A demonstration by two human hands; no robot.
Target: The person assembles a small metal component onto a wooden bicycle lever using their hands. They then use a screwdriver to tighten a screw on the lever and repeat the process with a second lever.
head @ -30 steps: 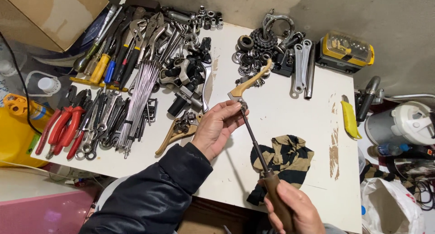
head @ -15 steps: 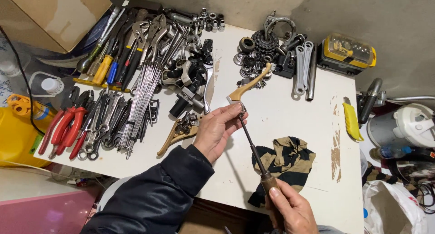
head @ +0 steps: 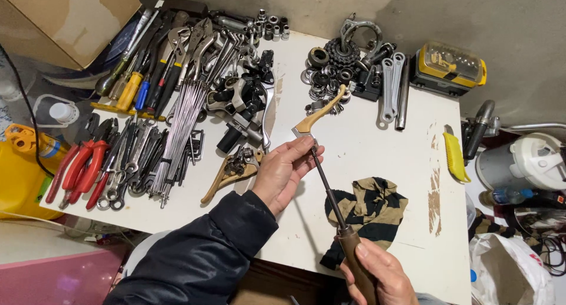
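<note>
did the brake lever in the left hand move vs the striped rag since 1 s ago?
No clear move. The bronze brake lever sits up-left of the striped rag as before, pinched by the left hand, screwdriver on it.

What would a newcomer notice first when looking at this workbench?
At the front, the right hand grips the brown handle of a long screwdriver, while the left hand pinches its tip against a tan brake lever near the middle of the white table. To the left lies a dense spread of tools, with red-handled pliers at the left edge. A striped cloth lies beside the screwdriver.
</note>
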